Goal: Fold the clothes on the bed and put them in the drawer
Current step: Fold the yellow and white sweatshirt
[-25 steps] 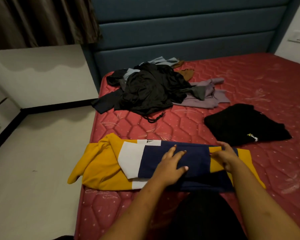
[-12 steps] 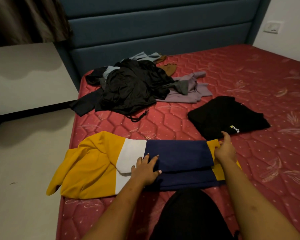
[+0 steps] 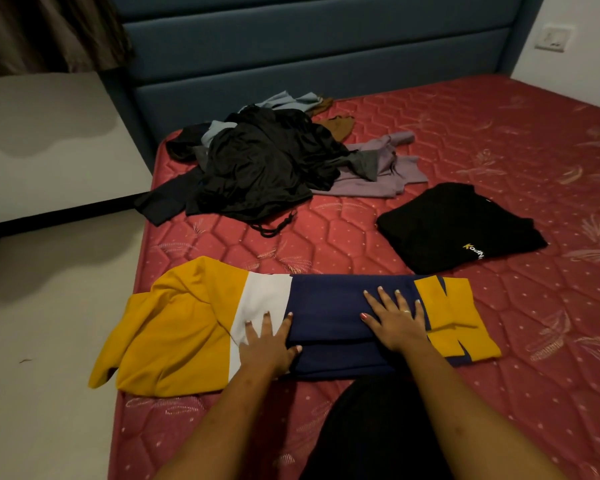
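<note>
A yellow, white and navy hoodie point(image 3: 329, 303) lies folded into a long strip across the near edge of the red mattress point(image 3: 499, 161). Its yellow hood end hangs slightly over the left edge. My left hand point(image 3: 269, 342) lies flat with spread fingers where the white and navy panels meet. My right hand point(image 3: 397, 318) presses flat on the navy part near the yellow cuff end. A folded black shirt point(image 3: 454, 226) with a small logo sits to the right behind the hoodie. A pile of unfolded dark, grey and brown clothes point(image 3: 271, 164) lies near the headboard.
A blue padded headboard point(image 3: 309, 53) stands behind the bed. To the left are pale floor point(image 3: 49, 323), a white wall with a dark skirting and a brown curtain point(image 3: 45, 29). A wall switch point(image 3: 553, 38) is at the upper right. No drawer shows.
My right hand moved from the hoodie's right yellow end onto the navy middle and flattened. My left hand shifted slightly left onto the white panel. The camera moved closer.
</note>
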The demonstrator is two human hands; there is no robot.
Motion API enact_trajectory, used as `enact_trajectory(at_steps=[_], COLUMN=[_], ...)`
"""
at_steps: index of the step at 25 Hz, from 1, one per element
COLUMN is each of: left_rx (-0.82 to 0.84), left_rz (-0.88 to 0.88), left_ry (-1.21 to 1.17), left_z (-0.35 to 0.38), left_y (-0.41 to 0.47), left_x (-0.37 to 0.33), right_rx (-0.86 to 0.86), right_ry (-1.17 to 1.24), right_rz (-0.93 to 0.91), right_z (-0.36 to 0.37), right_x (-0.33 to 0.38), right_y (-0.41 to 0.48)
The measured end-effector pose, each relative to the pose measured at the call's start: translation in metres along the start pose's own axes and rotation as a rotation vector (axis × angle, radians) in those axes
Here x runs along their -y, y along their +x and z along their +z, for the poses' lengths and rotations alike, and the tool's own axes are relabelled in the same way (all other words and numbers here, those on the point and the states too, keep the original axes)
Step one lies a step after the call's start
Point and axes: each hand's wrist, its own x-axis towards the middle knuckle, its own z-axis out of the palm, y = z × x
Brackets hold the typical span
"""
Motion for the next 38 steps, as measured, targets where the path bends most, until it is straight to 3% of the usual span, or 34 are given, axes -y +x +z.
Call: enact_trajectory(at_steps=[3,7,12,15,20,26,30,34,36,38], left_rx=[-0.106,-0.182,-0.171,-0.174,-0.243,-0.084,-0.204,-0.386,-0.458,-0.415], left_rz=[-0.026,0.085,0.028,0.015,-0.085,-0.242,-0.256,-0.105,0.068,0.182], left_ry=[0.044,0.060,0.002,-0.007,-0.027,0.004,-0.087,-0.269,-0.538,-0.869], left_z=[0.009,0.015,0.026,0.025,0.009,-0.018,-0.014,-0.014,-0.012,-0.014], left_y=[-0.004,0.001,0.005,0.006,0.006,0.017,-0.005,-0.004,0.000,-0.002], left_x=[-0.010,-0.017,-0.009,-0.011,-0.001,0.047,0.055,0.065,0.067,0.065], right_rx=[-0.067,-0.198,-0.284,-0.269,-0.193,-0.374,-0.428,-0.267,-0.063,0.073], right_ry=[-0.011,0.019,0.402,0.456,0.946,0.925,0.823,0.464,0.376,0.370], right_rz=[0.088,0.262,0.665,0.751,0.632,0.526,0.283,0.062,-0.071,-0.161], right_z=[0.002,0.001,-0.008,-0.018,-0.040,-0.087,-0.117,-0.092,-0.062,-0.039], right_x=[-0.008,-0.034,-0.081,-0.089,-0.089,-0.023,0.064,0.157,0.187,0.199], right_y=[-0.002,-0.007,-0.021,-0.017,-0.004,-0.001,-0.006,-0.024,-0.032,-0.034])
